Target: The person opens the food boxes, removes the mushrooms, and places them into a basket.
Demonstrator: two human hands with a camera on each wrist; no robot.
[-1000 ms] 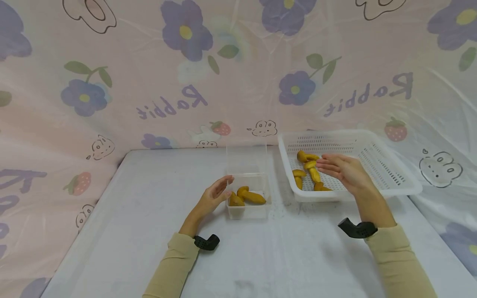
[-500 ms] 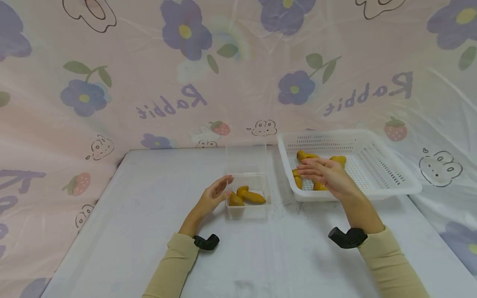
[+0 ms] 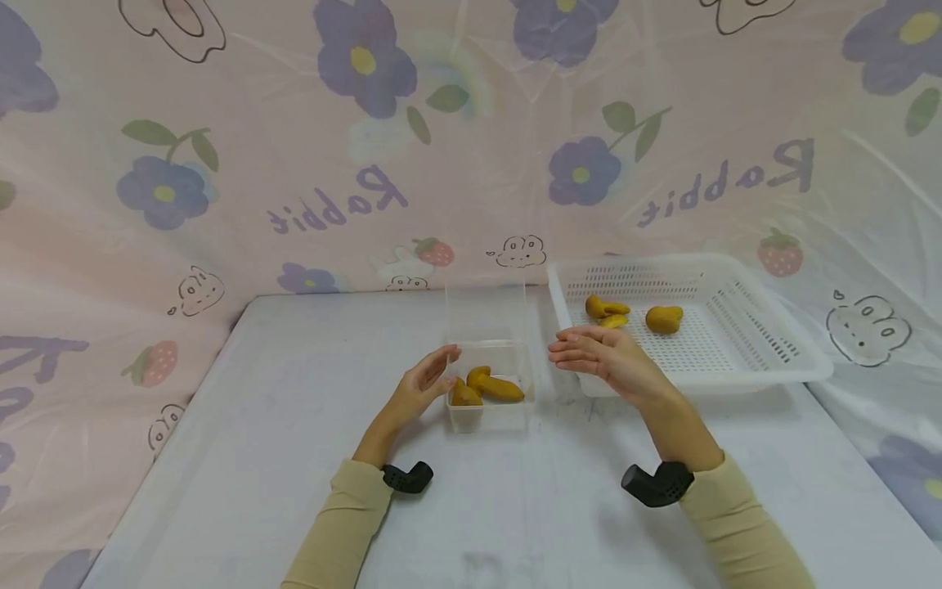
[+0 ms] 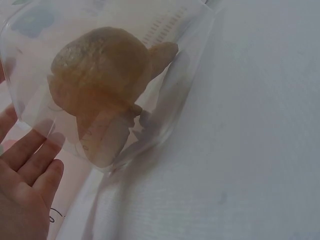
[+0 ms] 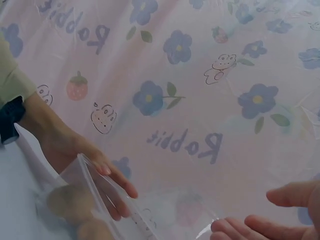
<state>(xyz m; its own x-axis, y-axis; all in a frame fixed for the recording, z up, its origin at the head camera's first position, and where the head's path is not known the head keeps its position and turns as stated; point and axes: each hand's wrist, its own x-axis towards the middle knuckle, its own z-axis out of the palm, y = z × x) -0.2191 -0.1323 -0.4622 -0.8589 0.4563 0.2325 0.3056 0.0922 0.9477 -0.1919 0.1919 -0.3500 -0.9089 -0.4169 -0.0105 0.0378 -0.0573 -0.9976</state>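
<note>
A clear plastic box [image 3: 489, 421] with its lid [image 3: 486, 311] raised stands mid-table. Two yellow-brown mushrooms [image 3: 502, 389] lie in it; through the box wall their caps [image 4: 100, 70] look blurred. My left hand [image 3: 421, 386] rests against the box's left side, fingers [image 4: 31, 155] nearly straight and touching the wall. Over the near left corner of a white basket [image 3: 773, 379] hovers my right hand [image 3: 614, 364], with its fingers [image 5: 235, 229] extended, thumb apart and nothing held. Mushrooms [image 3: 665, 320] remain visible behind it in the basket, and the hand hides the basket's front left part.
The basket has slotted walls and stands at the table's right, close to the box. A patterned curtain [image 3: 471, 164] hangs behind the white table [image 3: 331, 352]. Each wrist carries a black camera [image 3: 658, 484].
My right hand has moved left and slightly nearer across the basket, uncovering a mushroom toward its middle and covering ones at the front left. My left hand and the box have stayed put.
</note>
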